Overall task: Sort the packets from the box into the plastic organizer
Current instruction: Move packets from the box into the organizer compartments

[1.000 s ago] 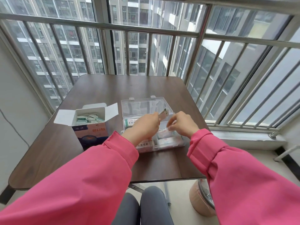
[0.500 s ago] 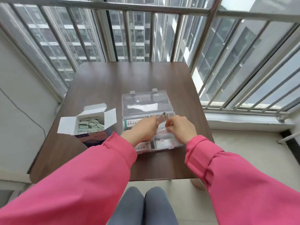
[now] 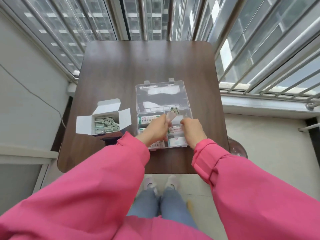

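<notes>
Packets are the matter here, and they sit in two places: a loose heap in the white cardboard box (image 3: 106, 123) with its flaps spread open, and a few held in the hand. Going from largest down, the dark brown wooden table (image 3: 147, 66) carries everything. On it, under both hands, stands the clear plastic organizer (image 3: 187, 113), its transparent lid (image 3: 159, 96) laid flat on the far side of the grip. Its compartments just below the fingers already hold flat white packs with printed labels. The box stands well to the left of the grip, apart from the organizer.

The left hand (image 3: 155, 129) pinches a small bunch of green-and-white packets (image 3: 174, 111), which stick up and away from its fingertips over a far compartment. The right hand (image 3: 193, 129) hovers just beside it over the middle compartments, fingers curled down; whether it grips anything I cannot tell, since the fingertips are hidden.

Compared with a second ago, the hands and bunch sit in much the same spot over the organizer; mainly the view has tipped downward, so the box's contents now show plainly. I judge the sorting to be mid-course: the bunch is not yet released, and many packets remain in the box.
</notes>
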The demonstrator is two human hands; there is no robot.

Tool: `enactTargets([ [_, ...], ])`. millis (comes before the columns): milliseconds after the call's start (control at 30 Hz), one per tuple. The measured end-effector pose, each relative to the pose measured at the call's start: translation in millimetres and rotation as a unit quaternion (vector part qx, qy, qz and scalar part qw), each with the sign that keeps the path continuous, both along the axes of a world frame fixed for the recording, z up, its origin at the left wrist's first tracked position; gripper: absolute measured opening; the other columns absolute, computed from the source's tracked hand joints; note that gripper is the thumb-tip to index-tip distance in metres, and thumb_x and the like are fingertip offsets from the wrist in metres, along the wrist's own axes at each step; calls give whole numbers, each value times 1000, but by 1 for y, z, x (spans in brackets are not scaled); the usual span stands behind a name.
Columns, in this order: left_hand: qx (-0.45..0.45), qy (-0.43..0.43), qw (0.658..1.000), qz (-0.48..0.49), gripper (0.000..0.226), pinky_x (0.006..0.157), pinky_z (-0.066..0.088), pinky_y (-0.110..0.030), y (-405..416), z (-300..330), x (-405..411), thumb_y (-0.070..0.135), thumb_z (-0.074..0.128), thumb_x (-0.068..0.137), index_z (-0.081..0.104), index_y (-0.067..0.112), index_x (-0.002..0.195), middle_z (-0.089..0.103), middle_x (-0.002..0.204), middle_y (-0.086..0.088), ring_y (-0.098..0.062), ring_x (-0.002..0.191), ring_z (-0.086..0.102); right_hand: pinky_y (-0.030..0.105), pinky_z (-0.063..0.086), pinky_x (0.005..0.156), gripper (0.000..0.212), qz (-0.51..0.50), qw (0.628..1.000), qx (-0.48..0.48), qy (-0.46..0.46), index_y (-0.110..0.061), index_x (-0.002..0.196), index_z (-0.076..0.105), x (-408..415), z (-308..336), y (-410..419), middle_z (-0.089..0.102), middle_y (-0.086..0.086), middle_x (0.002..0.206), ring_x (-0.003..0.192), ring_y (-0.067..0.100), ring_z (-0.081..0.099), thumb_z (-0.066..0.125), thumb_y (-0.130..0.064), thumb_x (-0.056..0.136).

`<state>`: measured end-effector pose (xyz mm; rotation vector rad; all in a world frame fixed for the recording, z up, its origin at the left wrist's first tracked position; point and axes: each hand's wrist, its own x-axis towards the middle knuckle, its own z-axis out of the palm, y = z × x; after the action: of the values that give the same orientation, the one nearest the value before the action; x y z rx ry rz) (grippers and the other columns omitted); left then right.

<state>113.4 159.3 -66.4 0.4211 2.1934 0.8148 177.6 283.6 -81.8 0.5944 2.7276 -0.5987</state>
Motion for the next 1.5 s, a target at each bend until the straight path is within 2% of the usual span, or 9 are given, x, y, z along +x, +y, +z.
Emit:
enactTargets([
  [100,38,-40,996,69,50,52,46,-28,-3,5,7,53,27,98,49,10,111,67,104,-5,-27,59,64,37,45,85,37,1,1000,-5,0,-1,110,60,0,3,5,60,20,108,101,36,57,37,11,83],
  [267,114,-61,977,170,52,41,42,-21,-8,11,13,54,30,97,52,9,108,64,106,4,-10,46,56,37,46,89,39,-16,1000,-14,-8,2,109,62,-1,10,11,59,21,109,101,35,58,38,15,82],
  [700,149,-78,958,231,46,52,49,-24,-8,20,16,53,37,96,57,12,102,67,94,-1,-14,60,62,39,44,92,34,10,997,-61,-47,-10,119,61,-6,1,7,59,21,121,111,39,54,41,-8,93],
  [900,184,-65,956,217,16,73,56,-35,-16,18,12,25,53,95,59,16,107,70,88,-3,-14,67,65,33,44,93,31,-18,995,-99,-6,-12,120,62,-6,18,5,63,13,119,109,31,58,44,-15,95],
  [1033,236,-83,946,207,12,68,57,-30,-16,21,13,15,60,91,62,22,102,71,83,-4,-12,60,65,19,51,63,17,-119,919,-361,99,-12,105,66,-11,46,5,70,6,94,76,15,67,62,-15,89],
  [1133,243,-113,950,159,13,62,51,-17,-11,28,15,20,48,98,59,23,104,69,82,0,-4,62,63,20,47,54,5,-155,899,-389,128,-9,80,68,-12,51,9,66,3,67,47,9,60,68,-5,82],
  [1200,237,-131,952,146,21,62,48,-13,-10,30,17,21,36,102,55,21,110,68,83,2,-2,65,62,15,42,46,3,-184,890,-397,127,-4,81,68,-11,50,13,63,4,63,40,3,55,67,-1,82],
  [1400,196,-36,954,224,23,65,48,-29,-13,19,13,18,32,103,55,15,102,65,80,0,-12,61,60,17,54,71,13,-273,804,-511,136,-3,81,66,-7,46,30,67,10,76,69,13,66,60,-10,90],
  [1500,166,-6,961,220,24,69,49,-33,-14,13,14,19,33,102,56,15,101,66,80,2,-12,61,58,19,54,74,14,-228,862,-436,123,-9,80,65,-5,36,36,66,7,81,77,17,64,64,5,83],
])
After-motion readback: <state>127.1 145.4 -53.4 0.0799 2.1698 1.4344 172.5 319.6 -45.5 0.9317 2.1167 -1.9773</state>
